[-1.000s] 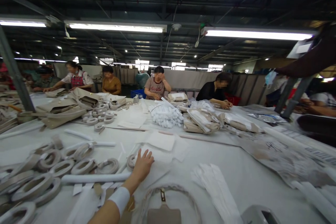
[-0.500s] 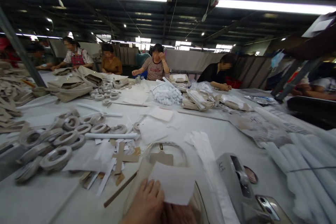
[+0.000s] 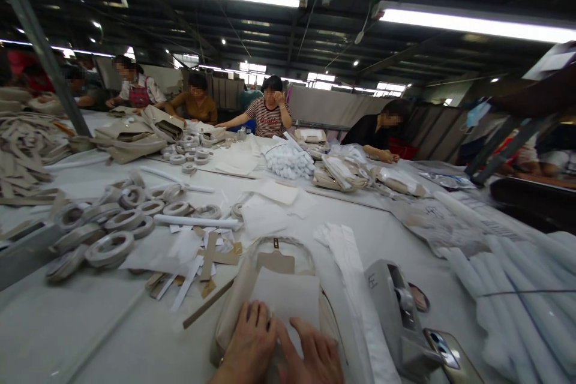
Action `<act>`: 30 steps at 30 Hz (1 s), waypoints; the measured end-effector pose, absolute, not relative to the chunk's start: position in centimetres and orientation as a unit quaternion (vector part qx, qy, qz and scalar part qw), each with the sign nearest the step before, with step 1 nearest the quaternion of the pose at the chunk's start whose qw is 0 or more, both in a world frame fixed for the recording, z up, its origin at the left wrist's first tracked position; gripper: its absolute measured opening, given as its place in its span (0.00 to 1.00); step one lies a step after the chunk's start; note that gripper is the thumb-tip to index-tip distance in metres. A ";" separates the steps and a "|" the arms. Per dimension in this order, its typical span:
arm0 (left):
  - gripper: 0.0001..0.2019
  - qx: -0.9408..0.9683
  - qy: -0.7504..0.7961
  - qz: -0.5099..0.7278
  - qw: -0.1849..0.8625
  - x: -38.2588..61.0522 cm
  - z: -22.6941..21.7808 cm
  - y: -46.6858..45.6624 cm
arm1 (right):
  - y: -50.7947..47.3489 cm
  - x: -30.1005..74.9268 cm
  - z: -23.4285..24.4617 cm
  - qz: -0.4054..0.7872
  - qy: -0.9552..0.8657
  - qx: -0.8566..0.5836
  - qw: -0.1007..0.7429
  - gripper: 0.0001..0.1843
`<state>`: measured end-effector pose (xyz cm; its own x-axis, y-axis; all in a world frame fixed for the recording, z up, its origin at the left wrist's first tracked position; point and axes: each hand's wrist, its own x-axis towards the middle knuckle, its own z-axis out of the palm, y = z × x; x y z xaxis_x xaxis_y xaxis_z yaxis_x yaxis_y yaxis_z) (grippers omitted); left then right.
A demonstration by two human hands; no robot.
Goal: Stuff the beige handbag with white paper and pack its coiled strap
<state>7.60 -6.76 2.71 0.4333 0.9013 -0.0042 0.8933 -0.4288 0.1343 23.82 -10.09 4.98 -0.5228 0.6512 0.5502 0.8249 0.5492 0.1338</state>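
Observation:
In front of me lies a beige bag (image 3: 225, 312) with a small metal clasp (image 3: 276, 243) near its top end. A white sheet of paper (image 3: 288, 291) rests flat on the bag. My left hand (image 3: 251, 336) lies on the sheet's lower left edge, its fingers stretched out side by side. At the lower right of the sheet is my right hand (image 3: 310, 351), thumb and fingers spread and touching the paper and bag. Neither hand grips anything that I can see. The bag's lower end is hidden under my hands.
A grey tape dispenser (image 3: 398, 312) and a phone (image 3: 450, 354) sit at right, near bundled white foam tubes (image 3: 531, 294). Rolled straps (image 3: 110, 246) and paper scraps (image 3: 193, 270) lie left. White plastic strips (image 3: 351, 276) run beside the bag. Several co-workers sit across the table.
The white sheet has gone from raised and tilted to flat on the bag. My right hand has come out from beneath it onto its lower right. The view has shifted slightly.

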 end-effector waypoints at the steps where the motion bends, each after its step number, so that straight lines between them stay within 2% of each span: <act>1: 0.20 0.843 0.534 0.037 0.060 7.6 2.6 -6.8 | -9.5 23.5 5.4 -0.194 -0.857 -0.428 0.211 0.22; 6: 0.20 0.842 0.533 0.065 0.041 7.3 2.6 -6.8 | -6.2 22.5 2.1 -0.188 -0.838 -0.490 0.152 0.21; 10: 0.15 0.840 0.518 0.157 0.019 6.5 3.0 -6.9 | -5.1 23.5 0.0 -0.154 -0.801 -0.557 0.158 0.24; 14: 0.14 0.819 0.482 0.309 -0.013 5.4 3.0 -7.3 | -5.0 25.0 2.8 -0.070 -0.803 -0.568 0.169 0.30; 19: 0.18 0.775 0.494 0.391 -0.037 4.7 2.4 -7.6 | -4.3 26.2 6.7 0.038 -0.707 -0.664 0.240 0.26; 22: 0.21 0.785 0.518 0.339 -0.027 5.0 2.5 -7.5 | -3.9 26.8 7.9 0.092 -0.645 -0.706 0.277 0.26; 26: 0.35 0.855 0.486 0.176 0.034 5.7 2.7 -7.2 | -3.8 27.1 8.3 0.142 -0.636 -0.708 0.273 0.27; 30: 0.35 0.868 0.467 0.103 0.131 6.2 2.0 -6.9 | -4.1 26.7 7.7 0.142 -0.728 -0.617 0.263 0.25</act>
<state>6.21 -6.89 2.03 0.5424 0.8383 0.0553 0.7844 -0.5289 0.3240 26.71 -4.12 7.65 -0.1006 0.9732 0.2068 0.8235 0.1981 -0.5316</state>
